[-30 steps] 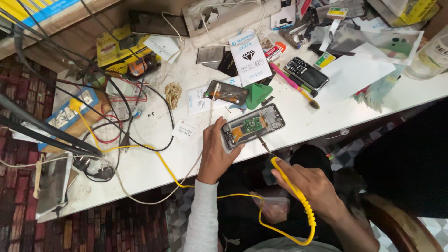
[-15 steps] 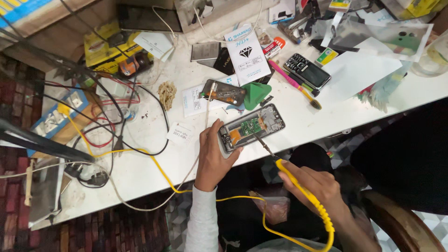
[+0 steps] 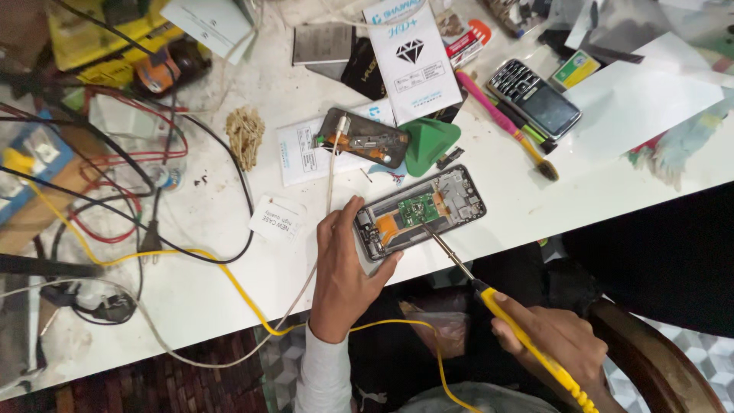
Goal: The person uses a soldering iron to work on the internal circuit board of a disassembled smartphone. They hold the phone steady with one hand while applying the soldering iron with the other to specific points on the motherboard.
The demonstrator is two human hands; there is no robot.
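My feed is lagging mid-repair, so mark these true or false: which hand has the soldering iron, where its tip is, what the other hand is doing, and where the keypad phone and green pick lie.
1. The right hand holds the yellow soldering iron. True.
2. The iron's tip rests on the keypad phone. False: it is at the opened phone.
3. The left hand steadies the opened phone. True.
4. The green pick lies on the floor. False: it lies on the white table.

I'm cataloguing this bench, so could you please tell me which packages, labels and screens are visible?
White flat package, top centre: black diamond emblem.
White paper sleeve: under a second opened phone.
Small white label: beside the left hand.
Keypad phone, upper right: dark screen.
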